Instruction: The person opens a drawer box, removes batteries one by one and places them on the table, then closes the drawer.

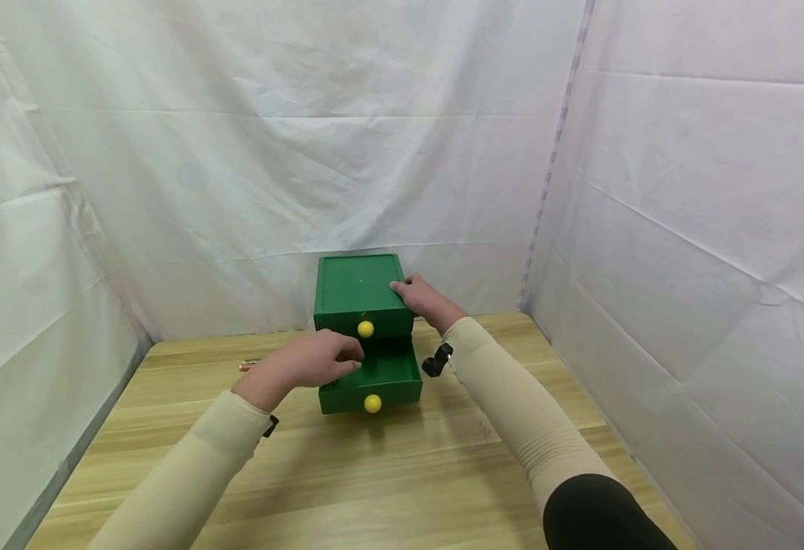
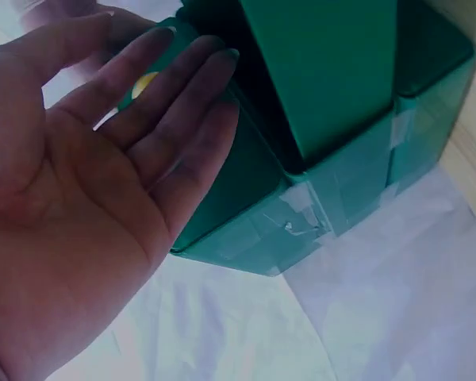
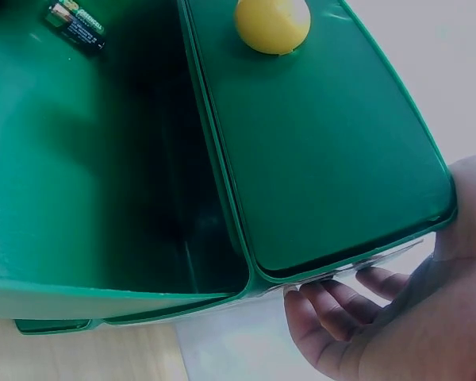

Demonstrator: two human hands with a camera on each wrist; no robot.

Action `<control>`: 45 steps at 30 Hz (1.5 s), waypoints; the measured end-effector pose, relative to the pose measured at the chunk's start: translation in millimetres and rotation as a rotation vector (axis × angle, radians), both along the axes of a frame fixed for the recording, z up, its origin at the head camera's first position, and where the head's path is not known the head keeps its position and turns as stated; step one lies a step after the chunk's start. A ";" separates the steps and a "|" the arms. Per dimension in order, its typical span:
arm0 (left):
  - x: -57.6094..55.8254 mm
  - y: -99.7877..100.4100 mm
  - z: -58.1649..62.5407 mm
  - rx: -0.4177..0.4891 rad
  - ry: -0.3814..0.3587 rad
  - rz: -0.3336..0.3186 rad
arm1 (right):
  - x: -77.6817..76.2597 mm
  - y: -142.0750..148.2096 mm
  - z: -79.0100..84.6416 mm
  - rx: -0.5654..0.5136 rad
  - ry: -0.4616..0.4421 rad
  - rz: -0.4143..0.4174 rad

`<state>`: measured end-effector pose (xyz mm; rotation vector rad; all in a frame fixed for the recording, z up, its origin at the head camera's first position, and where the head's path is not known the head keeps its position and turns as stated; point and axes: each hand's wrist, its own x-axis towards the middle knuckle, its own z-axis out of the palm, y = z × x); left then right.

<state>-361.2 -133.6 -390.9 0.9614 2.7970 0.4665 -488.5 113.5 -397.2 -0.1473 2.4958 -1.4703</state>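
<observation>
A green drawer cabinet with yellow knobs stands toward the back of the table, its middle drawer pulled out. A battery lies inside that drawer in the right wrist view. Over the drawer's left side hovers my left hand, fingers loosely bent; in the left wrist view its palm holds nothing. My right hand grips the cabinet's upper right edge, thumb on top. From the right wrist, its bent fingers touch the side wall. The head view hides the battery behind my left hand.
Batteries lie on the wooden table left of the cabinet, partly hidden by my left wrist. White sheeting hangs behind the table and along both sides. Clear tape crosses the cabinet's side.
</observation>
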 end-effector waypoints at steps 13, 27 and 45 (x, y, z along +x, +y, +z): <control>-12.8 23.4 -15.7 -0.330 -0.041 0.086 | 0.2 5.7 1.7 -0.006 -0.007 -0.004; -17.0 37.0 -29.1 -0.524 0.156 0.034 | -0.6 3.8 -0.9 0.002 -0.006 -0.008; -12.3 31.6 -31.8 -0.507 0.239 0.017 | 2.6 1.3 -0.4 -0.004 0.001 0.003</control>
